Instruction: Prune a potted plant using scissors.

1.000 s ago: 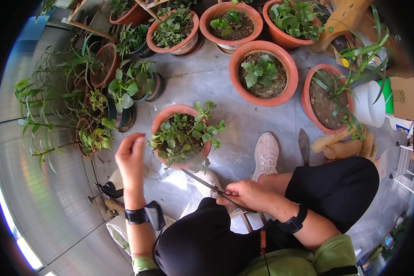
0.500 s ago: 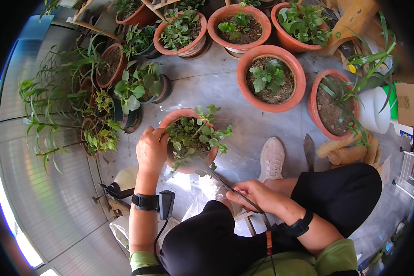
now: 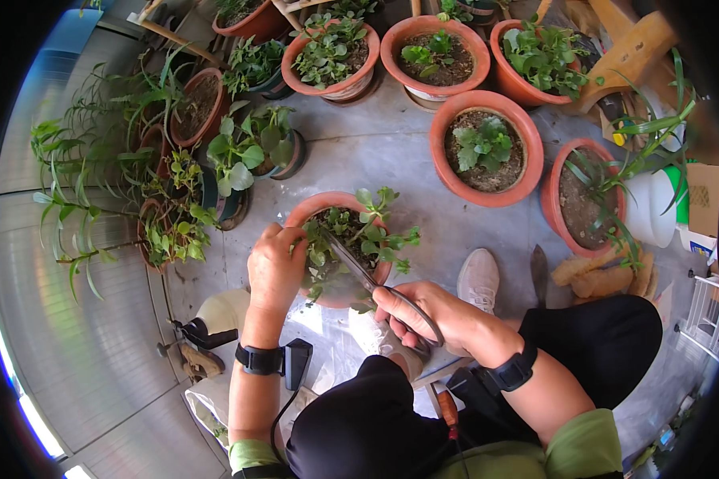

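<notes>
A terracotta pot (image 3: 385,275) stands on the floor before me, with a leafy green plant (image 3: 375,231) growing in it. My left hand (image 3: 276,267) is closed in a pinch at the plant's left side, by the pot rim; the fingertips meet its foliage, though the exact stem or leaf is hidden. In my right hand (image 3: 423,307) is a pair of dark metal scissors (image 3: 350,262), the fingers wrapped round the looped handles. Its blades point up and left over the pot, their tips in among the leaves near my left fingers.
Several potted plants line the back, including a nearer terracotta pot (image 3: 534,152). Leafy pots crowd the left wall. A spray bottle (image 3: 220,315) lies left of my arm. On the right are a pointed blade (image 3: 540,271), gloves (image 3: 603,279) and a white container (image 3: 651,207).
My right hand has moved up, bringing the scissors from the pot's front edge into the foliage. My left hand stays pinched at the plant. The whole view has shifted slightly.
</notes>
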`<act>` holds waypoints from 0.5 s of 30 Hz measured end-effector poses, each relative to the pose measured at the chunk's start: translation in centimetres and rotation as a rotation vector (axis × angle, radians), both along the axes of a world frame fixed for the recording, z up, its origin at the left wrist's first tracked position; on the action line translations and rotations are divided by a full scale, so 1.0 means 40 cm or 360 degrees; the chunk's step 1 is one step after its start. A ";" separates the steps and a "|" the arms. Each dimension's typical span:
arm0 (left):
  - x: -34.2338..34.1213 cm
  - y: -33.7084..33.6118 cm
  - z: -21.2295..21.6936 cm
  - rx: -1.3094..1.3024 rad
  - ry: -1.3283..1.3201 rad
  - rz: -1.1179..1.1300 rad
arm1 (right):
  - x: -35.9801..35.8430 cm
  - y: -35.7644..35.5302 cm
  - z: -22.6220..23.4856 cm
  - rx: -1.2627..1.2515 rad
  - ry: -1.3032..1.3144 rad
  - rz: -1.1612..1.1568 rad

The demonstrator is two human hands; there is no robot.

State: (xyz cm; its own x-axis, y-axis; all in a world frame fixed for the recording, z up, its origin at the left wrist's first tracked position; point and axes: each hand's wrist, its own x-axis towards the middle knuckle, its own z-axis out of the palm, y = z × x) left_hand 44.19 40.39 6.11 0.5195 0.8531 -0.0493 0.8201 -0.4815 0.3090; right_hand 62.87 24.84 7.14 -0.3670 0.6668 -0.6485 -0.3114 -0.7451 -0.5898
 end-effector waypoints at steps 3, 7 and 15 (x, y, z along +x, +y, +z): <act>0.000 -0.008 0.008 0.0022 -0.0015 -0.0035 | -0.018 -0.006 -0.012 -0.0044 0.0053 0.0045; -0.006 -0.015 0.010 0.0027 -0.0014 -0.0061 | -0.033 -0.009 -0.025 -0.0079 0.0085 0.0165; 0.009 -0.032 0.011 -0.0005 -0.0030 -0.0087 | -0.045 -0.009 -0.060 -0.0133 0.0240 -0.0007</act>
